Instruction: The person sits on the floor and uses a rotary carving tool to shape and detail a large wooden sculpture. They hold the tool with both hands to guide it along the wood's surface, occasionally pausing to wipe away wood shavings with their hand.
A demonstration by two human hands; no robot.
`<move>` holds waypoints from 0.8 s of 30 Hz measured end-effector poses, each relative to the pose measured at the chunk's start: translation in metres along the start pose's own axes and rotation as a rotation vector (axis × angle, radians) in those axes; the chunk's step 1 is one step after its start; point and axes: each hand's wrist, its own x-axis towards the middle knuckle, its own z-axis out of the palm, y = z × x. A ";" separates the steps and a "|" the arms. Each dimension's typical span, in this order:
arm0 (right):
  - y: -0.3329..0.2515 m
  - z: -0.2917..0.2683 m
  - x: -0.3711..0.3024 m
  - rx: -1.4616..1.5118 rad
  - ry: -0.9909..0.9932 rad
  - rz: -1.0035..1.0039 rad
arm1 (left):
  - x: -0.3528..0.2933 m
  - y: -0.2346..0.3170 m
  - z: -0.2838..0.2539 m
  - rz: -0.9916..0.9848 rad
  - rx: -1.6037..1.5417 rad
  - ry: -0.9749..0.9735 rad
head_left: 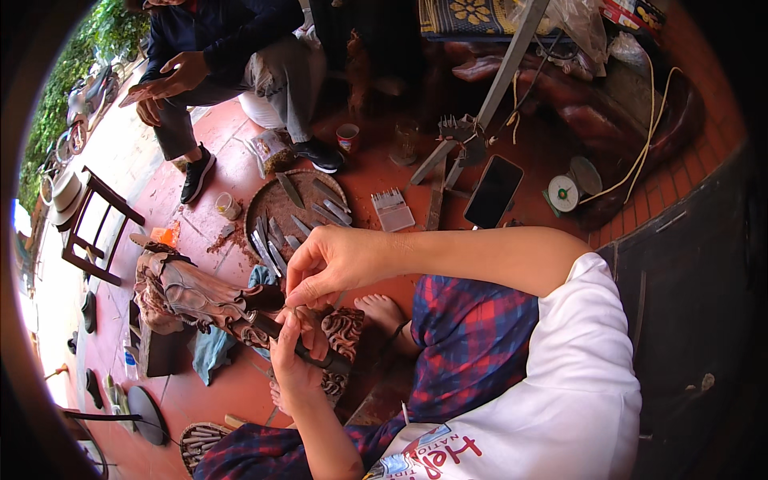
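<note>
My left hand (298,346) is closed round a dark, rod-shaped tool (334,362), its thumb pointing up. Just above, my right hand (330,262) pinches thumb and fingertips together against the tip of the left thumb. Whatever lies in that pinch is too small to make out. A carved reddish-brown wooden figure (196,292) stretches leftward from my hands, with flowing folds cut into it. Dark curled carving (344,332) shows to the right of my left hand, partly covered by it.
A round woven tray (258,196) holds several chisel blades. Beyond it sits another person (220,40). A bit case (392,210), a phone (494,192) and a metal stand (512,68) are on the far right. A blue cloth (210,352) lies left; a basket (200,440) stands near.
</note>
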 end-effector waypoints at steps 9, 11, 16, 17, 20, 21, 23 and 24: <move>0.000 -0.021 -0.032 -0.135 -0.029 0.087 | 0.006 -0.021 0.014 -0.138 0.035 -0.039; -0.004 -0.024 -0.034 -0.176 -0.046 0.088 | 0.007 -0.018 0.017 -0.143 0.053 -0.037; 0.005 -0.030 -0.040 -0.272 -0.047 0.083 | 0.009 -0.023 0.017 -0.159 0.077 -0.001; 0.007 -0.031 -0.040 -0.301 -0.060 0.101 | 0.010 -0.023 0.015 -0.160 0.109 0.005; 0.016 -0.034 -0.040 -0.292 -0.083 0.174 | 0.012 -0.024 0.012 -0.193 0.082 0.038; 0.018 -0.034 -0.040 -0.294 -0.101 0.180 | 0.013 -0.023 0.011 -0.208 0.048 0.047; 0.021 -0.032 -0.038 -0.296 -0.131 0.174 | 0.013 -0.021 0.014 -0.222 0.045 0.092; 0.022 -0.032 -0.036 -0.297 -0.145 0.171 | 0.014 -0.021 0.013 -0.231 0.044 0.115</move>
